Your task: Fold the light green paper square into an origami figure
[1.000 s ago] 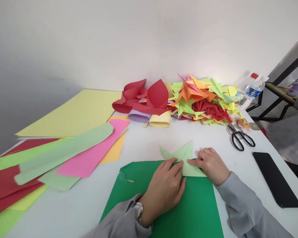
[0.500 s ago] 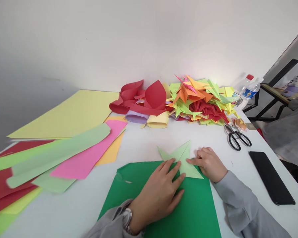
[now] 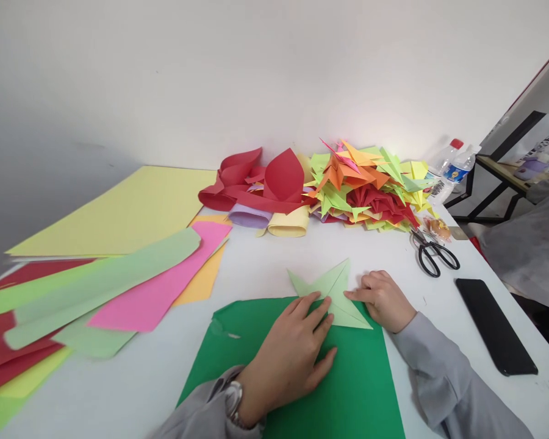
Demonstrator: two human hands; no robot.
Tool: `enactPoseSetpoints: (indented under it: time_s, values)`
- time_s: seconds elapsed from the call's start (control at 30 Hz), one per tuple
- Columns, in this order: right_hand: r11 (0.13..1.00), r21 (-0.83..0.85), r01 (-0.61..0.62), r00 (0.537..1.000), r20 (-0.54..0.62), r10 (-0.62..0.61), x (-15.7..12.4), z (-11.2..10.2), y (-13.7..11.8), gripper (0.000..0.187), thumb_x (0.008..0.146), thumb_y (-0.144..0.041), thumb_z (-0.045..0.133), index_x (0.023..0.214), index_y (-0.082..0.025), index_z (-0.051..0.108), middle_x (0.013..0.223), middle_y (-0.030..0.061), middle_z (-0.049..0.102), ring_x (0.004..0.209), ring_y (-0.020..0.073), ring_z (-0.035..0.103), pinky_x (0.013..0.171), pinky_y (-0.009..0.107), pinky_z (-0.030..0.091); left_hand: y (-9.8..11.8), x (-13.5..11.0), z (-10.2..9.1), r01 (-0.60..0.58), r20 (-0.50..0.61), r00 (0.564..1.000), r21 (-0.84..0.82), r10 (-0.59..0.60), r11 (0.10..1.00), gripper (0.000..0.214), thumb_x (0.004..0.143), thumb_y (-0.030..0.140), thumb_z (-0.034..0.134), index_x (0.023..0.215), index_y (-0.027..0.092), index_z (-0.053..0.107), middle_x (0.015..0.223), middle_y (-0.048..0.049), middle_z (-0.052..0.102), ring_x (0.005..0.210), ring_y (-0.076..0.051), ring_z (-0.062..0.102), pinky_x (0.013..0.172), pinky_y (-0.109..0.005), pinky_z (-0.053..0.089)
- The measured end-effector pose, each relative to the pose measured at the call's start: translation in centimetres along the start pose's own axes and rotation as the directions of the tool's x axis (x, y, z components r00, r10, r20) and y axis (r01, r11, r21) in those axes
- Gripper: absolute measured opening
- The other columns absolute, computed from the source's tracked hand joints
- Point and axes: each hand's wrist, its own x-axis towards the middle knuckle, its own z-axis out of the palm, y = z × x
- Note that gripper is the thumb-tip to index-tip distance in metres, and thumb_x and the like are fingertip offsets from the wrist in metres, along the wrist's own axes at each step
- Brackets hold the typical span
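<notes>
A pale green folded paper star [image 3: 341, 286] lies flat, its lower part over the edge of a dark green sheet [image 3: 366, 378]. My left hand [image 3: 290, 353] rests on the star's lower left side, fingers spread and fingertips pressing it down. From the right, my right hand [image 3: 387, 302] touches the star with its stretched index finger. Its other fingers are curled in, with nothing seen in them; the thumb is hidden. Part of the star is covered by my left fingers.
Black-handled scissors [image 3: 434, 253] and a black phone [image 3: 496, 326] lie on the right. Behind are folded paper stars [image 3: 361, 183] and red paper rolls [image 3: 283, 177]. Coloured strips [image 3: 165, 286] and yellow sheets [image 3: 119, 213] lie left. Bottles [image 3: 460, 164] stand at the back; a person's grey sleeve [image 3: 526, 238] shows.
The whole view has shifted slightly. My left fingers have moved a little on the star, and my right index finger stays at its right side.
</notes>
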Motion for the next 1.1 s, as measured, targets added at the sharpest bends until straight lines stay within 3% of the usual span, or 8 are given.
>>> enactPoseSetpoints:
  time_s: [0.2, 0.37, 0.63, 0.87, 1.0, 1.1]
  values:
    - [0.997, 0.072, 0.001, 0.998, -0.056, 0.003, -0.1, 0.1, 0.1, 0.035, 0.090, -0.005, 0.044, 0.099, -0.021, 0.073, 0.067, 0.0026, 0.055, 0.071, 0.0161, 0.049, 0.071, 0.029, 0.034, 0.2, 0.2, 0.2, 0.008, -0.036, 0.999, -0.011, -0.008, 1.000, 0.030, 0.088, 0.030, 0.051, 0.108, 0.013, 0.066, 0.122, -0.0140, 0.062, 0.116, -0.035, 0.051, 0.091, -0.050, 0.048]
    - [0.997, 0.058, 0.054, 0.996, -0.069, -0.050, 0.1, 0.0, -0.5, 0.031, 0.094, -0.012, 0.045, 0.092, -0.022, 0.075, 0.066, 0.0027, 0.053, 0.068, 0.0158, 0.047, 0.069, 0.029, 0.033, 0.3, 0.5, 0.0, 0.037, 0.035, 0.999, -0.002, -0.037, 0.999, 0.038, 0.087, 0.032, 0.052, 0.122, 0.017, 0.058, 0.123, -0.0129, 0.059, 0.115, -0.034, 0.050, 0.093, -0.051, 0.045]
    - [0.997, 0.042, 0.070, 0.997, -0.010, -0.070, 0.2, -0.4, -1.0, 0.030, 0.092, -0.010, 0.044, 0.098, -0.021, 0.072, 0.068, 0.0028, 0.054, 0.071, 0.0176, 0.046, 0.071, 0.031, 0.033, 0.4, 0.4, 0.1, 0.004, 0.070, 0.998, 0.049, -0.008, 0.999, 0.043, 0.091, 0.044, 0.050, 0.129, 0.025, 0.054, 0.137, -0.0082, 0.051, 0.118, -0.034, 0.048, 0.093, -0.050, 0.043]
    - [0.998, 0.064, -0.005, 0.992, 0.124, -0.003, 0.5, -0.9, -1.9, 0.028, 0.093, -0.027, 0.050, 0.116, -0.018, 0.063, 0.082, 0.0061, 0.056, 0.081, 0.0212, 0.048, 0.076, 0.035, 0.035, 1.0, 0.2, 0.5, -0.001, 0.074, 0.997, 0.055, -0.003, 0.998, 0.051, 0.087, 0.046, 0.055, 0.133, 0.026, 0.049, 0.139, -0.0122, 0.048, 0.122, -0.040, 0.045, 0.095, -0.057, 0.040]
    - [0.987, 0.163, 0.002, 0.992, 0.121, -0.022, 0.3, -0.7, -0.9, 0.026, 0.093, -0.026, 0.052, 0.114, -0.021, 0.065, 0.078, 0.0039, 0.054, 0.079, 0.0193, 0.049, 0.076, 0.034, 0.035, 1.3, 0.0, 0.7, -0.044, 0.100, 0.994, 0.084, 0.036, 0.996, 0.060, 0.083, 0.043, 0.060, 0.137, 0.021, 0.045, 0.143, -0.0158, 0.044, 0.131, -0.041, 0.037, 0.104, -0.062, 0.029]
    - [0.966, 0.257, 0.001, 0.993, 0.111, -0.031, 0.3, -0.3, -0.2, 0.024, 0.091, -0.027, 0.056, 0.111, -0.022, 0.068, 0.076, 0.0030, 0.054, 0.078, 0.0181, 0.051, 0.075, 0.033, 0.035, 1.8, -0.1, 1.0, -0.083, 0.147, 0.986, 0.042, 0.076, 0.996, 0.069, 0.083, 0.046, 0.059, 0.141, 0.013, 0.040, 0.147, -0.0184, 0.039, 0.137, -0.038, 0.030, 0.109, -0.057, 0.026]
